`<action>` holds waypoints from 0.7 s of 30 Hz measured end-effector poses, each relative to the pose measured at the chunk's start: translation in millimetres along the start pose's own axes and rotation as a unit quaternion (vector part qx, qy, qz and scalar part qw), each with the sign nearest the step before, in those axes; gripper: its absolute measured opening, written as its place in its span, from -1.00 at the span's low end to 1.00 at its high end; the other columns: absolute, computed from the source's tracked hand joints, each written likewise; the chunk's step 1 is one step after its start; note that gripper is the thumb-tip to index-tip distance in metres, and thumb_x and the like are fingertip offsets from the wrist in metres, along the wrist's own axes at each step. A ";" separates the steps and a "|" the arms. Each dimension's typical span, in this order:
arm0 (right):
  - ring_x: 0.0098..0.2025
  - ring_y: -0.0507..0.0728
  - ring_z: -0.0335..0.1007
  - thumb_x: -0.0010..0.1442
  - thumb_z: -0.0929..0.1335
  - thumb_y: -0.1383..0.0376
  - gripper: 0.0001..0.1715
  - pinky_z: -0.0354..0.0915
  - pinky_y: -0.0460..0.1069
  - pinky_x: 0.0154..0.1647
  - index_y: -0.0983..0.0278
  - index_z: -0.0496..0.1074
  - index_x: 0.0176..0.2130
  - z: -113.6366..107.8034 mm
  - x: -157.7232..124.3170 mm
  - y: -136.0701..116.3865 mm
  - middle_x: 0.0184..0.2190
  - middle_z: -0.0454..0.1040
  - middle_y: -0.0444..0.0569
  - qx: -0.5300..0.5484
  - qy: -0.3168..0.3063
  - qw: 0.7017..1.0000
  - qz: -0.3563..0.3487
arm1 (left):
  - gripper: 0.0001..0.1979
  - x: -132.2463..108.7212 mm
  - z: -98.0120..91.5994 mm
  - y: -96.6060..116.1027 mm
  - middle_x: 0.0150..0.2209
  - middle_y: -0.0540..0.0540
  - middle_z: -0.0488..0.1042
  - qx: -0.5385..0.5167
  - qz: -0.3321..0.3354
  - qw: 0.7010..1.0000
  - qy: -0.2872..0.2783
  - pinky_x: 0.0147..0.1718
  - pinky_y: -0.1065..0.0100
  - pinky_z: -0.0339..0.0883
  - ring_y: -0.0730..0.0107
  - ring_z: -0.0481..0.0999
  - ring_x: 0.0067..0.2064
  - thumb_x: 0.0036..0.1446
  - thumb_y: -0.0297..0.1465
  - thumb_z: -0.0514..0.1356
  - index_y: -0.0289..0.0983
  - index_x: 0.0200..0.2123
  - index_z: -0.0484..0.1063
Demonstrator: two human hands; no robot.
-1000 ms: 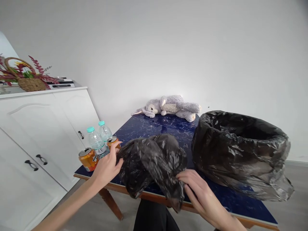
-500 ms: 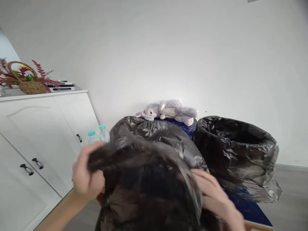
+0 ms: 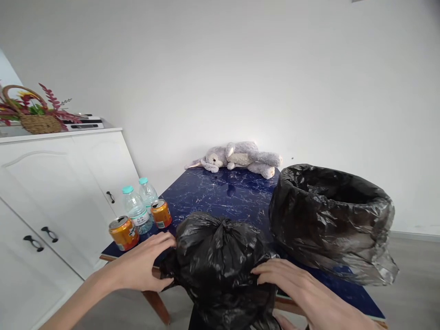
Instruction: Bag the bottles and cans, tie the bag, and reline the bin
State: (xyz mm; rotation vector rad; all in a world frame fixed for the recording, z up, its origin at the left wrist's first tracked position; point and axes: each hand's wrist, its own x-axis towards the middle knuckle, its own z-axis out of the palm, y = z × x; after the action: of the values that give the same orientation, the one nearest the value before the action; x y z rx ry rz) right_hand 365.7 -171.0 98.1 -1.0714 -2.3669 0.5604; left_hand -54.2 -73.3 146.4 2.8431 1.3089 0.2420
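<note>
A black plastic garbage bag (image 3: 220, 261) bulges at the near edge of the blue marble-patterned table (image 3: 209, 190), its gathered, pleated seam facing up. My left hand (image 3: 149, 263) is closed on the bag's left side, thumb below and fingers above. On the opposite side, my right hand (image 3: 292, 279) grips the plastic, with its thumb partly hidden underneath. To the right stands a bin-shaped container (image 3: 330, 229) lined with another black bag, its mouth facing up and the plastic folded over the rim.
Two orange cans (image 3: 124, 233) and two clear bottles (image 3: 135, 206) with teal caps stand at the table's left edge. A grey plush rabbit (image 3: 240, 158) lies along the back by the wall. White cabinets (image 3: 65, 183) hold a flower basket (image 3: 40, 123).
Both hands have brought the bag lower and toward me. It was spread high across the table; now its gathered seam, the cans and the tabletop show.
</note>
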 end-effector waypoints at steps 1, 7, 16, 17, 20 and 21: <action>0.26 0.26 0.48 0.26 0.41 0.34 -0.45 0.42 0.15 0.30 0.06 0.46 0.22 -3.4 -0.3 -7.7 0.24 0.53 0.00 -0.003 0.016 1.000 -0.020 | -0.47 1.0 -3.4 2.6 0.13 -0.15 0.56 -0.028 -0.011 1.000 -0.008 -0.06 0.39 0.50 0.07 0.61 0.08 0.04 -0.13 0.43 -0.11 0.09 0.54; 0.12 0.20 0.56 0.47 0.24 0.31 -0.64 0.51 0.08 0.09 0.11 0.40 0.19 10.9 44.2 -15.7 0.18 0.53 0.06 -0.022 0.165 0.986 -0.011 | -0.44 15.7 3.2 18.2 0.32 -0.19 0.44 -0.115 -0.094 0.989 -0.020 0.02 0.24 0.53 0.00 0.57 0.22 0.40 -0.02 0.18 -0.04 0.36 0.27; 0.05 0.31 0.59 0.30 0.40 0.37 -0.58 0.40 0.09 -0.01 0.17 0.50 0.13 25.6 177.3 49.6 0.03 0.62 0.04 -0.145 0.061 0.966 0.203 | -0.23 28.6 57.4 30.4 0.50 -0.24 0.17 -0.086 -0.071 0.993 0.048 0.29 -0.02 0.39 -0.07 0.30 0.45 0.47 -0.06 0.11 -0.01 0.55 -0.19; 0.04 0.30 0.59 0.34 0.35 0.38 -0.67 0.39 0.09 -0.01 0.16 0.52 0.07 24.2 184.4 53.3 0.00 0.62 0.03 -0.147 0.075 0.964 0.210 | -0.24 29.8 61.6 33.8 0.52 -0.26 0.13 -0.078 -0.073 0.991 0.079 0.32 -0.07 0.35 -0.08 0.26 0.47 0.47 -0.07 0.11 -0.02 0.55 -0.19; 0.11 0.29 0.54 0.49 0.16 0.34 -0.58 0.36 0.11 0.05 0.18 0.42 0.19 15.8 199.0 60.9 0.14 0.54 0.10 -0.160 0.132 0.950 0.235 | -0.31 32.5 72.1 47.2 0.56 -0.26 -0.01 -0.056 -0.069 0.981 0.173 0.37 -0.16 0.26 -0.11 0.12 0.52 0.48 -0.12 0.11 -0.05 0.52 -0.10; 0.15 0.29 0.52 0.50 0.11 0.35 -0.52 0.35 0.11 0.08 0.20 0.36 0.27 12.2 202.3 62.6 0.21 0.49 0.14 -0.163 0.148 0.945 0.243 | -0.36 33.2 75.0 51.5 0.56 -0.25 -0.02 -0.050 -0.061 0.978 0.191 0.39 -0.16 0.23 -0.09 0.09 0.53 0.49 -0.15 0.11 -0.07 0.50 -0.05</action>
State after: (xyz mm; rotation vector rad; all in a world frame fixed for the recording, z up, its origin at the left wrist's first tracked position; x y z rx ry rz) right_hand 277.8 22.0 105.8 -1.7754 -1.9695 0.1445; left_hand 16.5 -77.2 80.4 2.7070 1.4689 0.8616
